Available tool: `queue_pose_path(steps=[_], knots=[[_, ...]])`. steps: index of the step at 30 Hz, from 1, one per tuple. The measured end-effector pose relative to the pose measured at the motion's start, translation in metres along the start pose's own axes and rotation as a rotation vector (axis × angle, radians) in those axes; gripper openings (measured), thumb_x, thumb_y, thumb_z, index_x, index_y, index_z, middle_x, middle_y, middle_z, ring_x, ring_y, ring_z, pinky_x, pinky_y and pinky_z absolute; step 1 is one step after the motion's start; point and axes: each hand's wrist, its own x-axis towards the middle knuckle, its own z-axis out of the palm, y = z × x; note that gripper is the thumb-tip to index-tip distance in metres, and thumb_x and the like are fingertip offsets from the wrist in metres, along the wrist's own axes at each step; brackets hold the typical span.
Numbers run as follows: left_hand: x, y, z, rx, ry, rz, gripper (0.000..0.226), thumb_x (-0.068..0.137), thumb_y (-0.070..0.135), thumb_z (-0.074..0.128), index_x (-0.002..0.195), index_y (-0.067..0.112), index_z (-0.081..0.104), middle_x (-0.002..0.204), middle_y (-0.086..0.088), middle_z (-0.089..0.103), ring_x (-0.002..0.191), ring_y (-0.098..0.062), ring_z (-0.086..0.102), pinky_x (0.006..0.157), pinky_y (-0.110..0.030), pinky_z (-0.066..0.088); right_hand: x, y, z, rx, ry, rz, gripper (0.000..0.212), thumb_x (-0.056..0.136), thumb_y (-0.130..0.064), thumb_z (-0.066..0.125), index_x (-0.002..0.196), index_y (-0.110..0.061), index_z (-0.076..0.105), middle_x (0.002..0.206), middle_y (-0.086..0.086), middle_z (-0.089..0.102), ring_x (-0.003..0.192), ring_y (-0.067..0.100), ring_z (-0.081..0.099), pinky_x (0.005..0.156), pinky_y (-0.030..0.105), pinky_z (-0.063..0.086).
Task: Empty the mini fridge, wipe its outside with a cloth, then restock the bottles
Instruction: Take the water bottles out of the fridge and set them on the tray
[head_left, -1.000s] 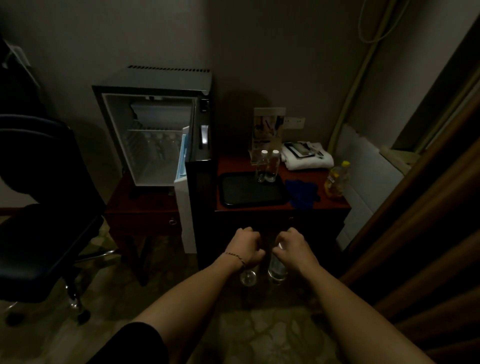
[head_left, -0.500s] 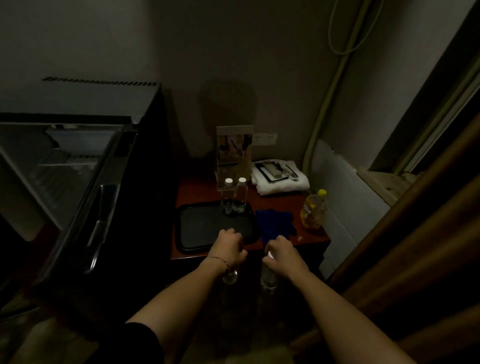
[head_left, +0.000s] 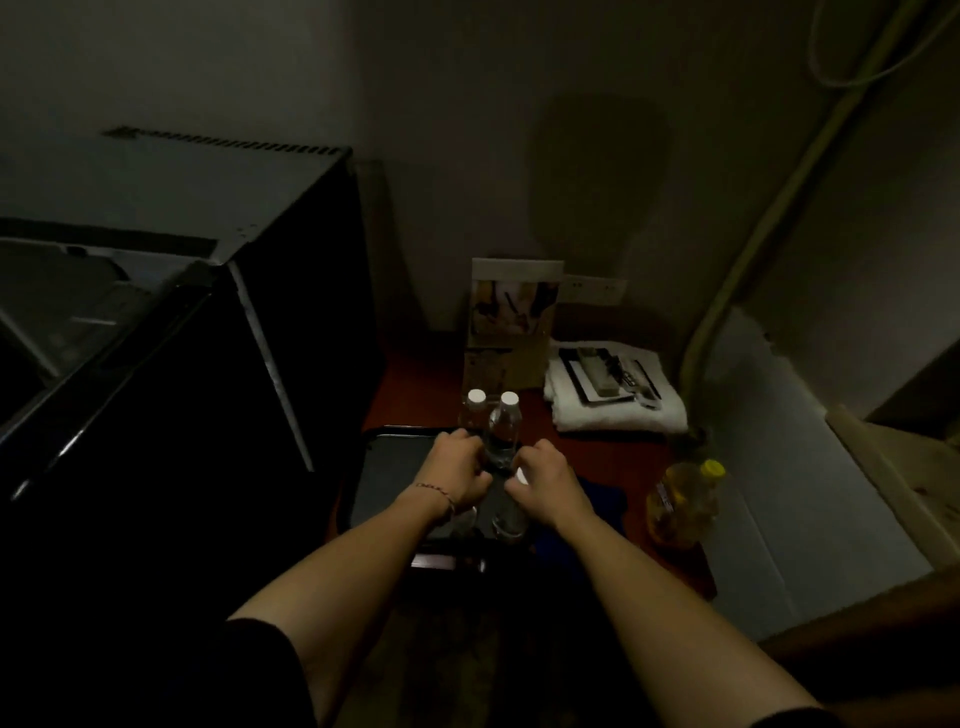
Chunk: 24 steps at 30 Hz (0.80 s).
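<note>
I had both hands out over the black tray on the red-brown side table. My left hand, a thin bracelet at its wrist, was curled around the top of a clear bottle whose lower end showed just beneath the hand, above the near part of the tray. My right hand was clamped the same way on a second clear bottle, its white cap peeking out beside the thumb; I could not tell whether either bottle was already resting on the tray. Just beyond my knuckles two more capped bottles stood upright side by side at the far edge of the tray. The mini fridge stood to the left of the table, its door swung open toward me. A dark blue cloth lay on the table just right of the tray, partly under my right wrist. Further right stood a yellow bottle, and behind it a folded white towel with dark items on top, next to an upright card against the wall.
</note>
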Motion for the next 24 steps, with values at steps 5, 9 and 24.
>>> queue_pose_path(steps=[5,9,24], knots=[[0.042,0.002,0.016,-0.033,0.015,-0.104,0.022,0.086,0.028,0.063,0.105,0.017,0.062,0.116,-0.007,0.057,0.112,-0.028,0.048,0.094,-0.033,0.041,0.052,0.022,0.006,-0.011,-0.064,-0.063,0.016,0.087,-0.027,0.065,0.095,-0.017,0.055,0.105,0.0,0.044,0.09,0.023,0.054,0.079,0.038,0.049],[0.061,-0.006,0.022,-0.039,0.008,-0.177,0.019,0.085,0.03,0.064,0.099,0.017,0.063,0.113,-0.006,0.058,0.109,-0.027,0.051,0.093,-0.034,0.043,0.083,0.032,0.007,0.026,-0.067,-0.061,0.018,0.087,-0.025,0.066,0.093,-0.02,0.05,0.106,0.002,0.045,0.092,0.022,0.053,0.082,0.037,0.049],[0.101,-0.021,0.037,-0.039,-0.015,-0.126,0.013,0.083,0.019,0.065,0.093,0.012,0.07,0.103,-0.004,0.064,0.097,-0.022,0.058,0.083,-0.031,0.048,0.123,0.037,0.023,0.12,-0.038,0.05,0.024,0.083,-0.017,0.067,0.093,-0.02,0.046,0.102,0.003,0.047,0.087,0.023,0.051,0.074,0.035,0.045]])
